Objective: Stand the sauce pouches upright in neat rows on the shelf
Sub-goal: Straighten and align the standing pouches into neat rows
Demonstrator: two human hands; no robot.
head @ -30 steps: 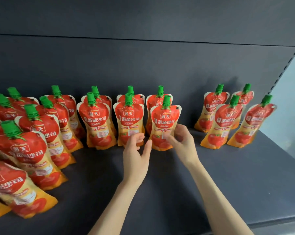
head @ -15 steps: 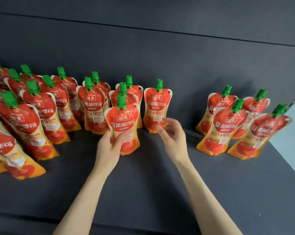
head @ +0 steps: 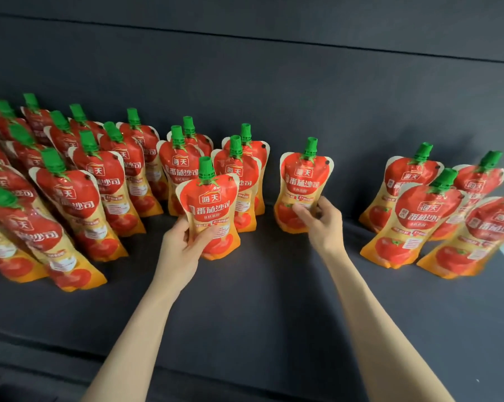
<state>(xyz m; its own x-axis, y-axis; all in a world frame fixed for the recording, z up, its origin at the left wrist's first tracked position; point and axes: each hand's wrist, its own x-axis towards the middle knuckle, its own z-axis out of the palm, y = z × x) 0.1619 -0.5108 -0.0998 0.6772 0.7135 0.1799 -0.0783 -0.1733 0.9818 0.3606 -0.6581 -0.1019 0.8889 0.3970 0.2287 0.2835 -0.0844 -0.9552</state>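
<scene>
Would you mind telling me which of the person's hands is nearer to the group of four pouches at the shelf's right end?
Right. The right hand is left of the four-pouch group, pinching a lone pouch; the left hand is farther left, gripping the front pouch.

Out front, a red-and-orange plastic sauce pouch with a green cap stands upright; twin pouch upright just right of it, packed rows standing left of it.
</scene>
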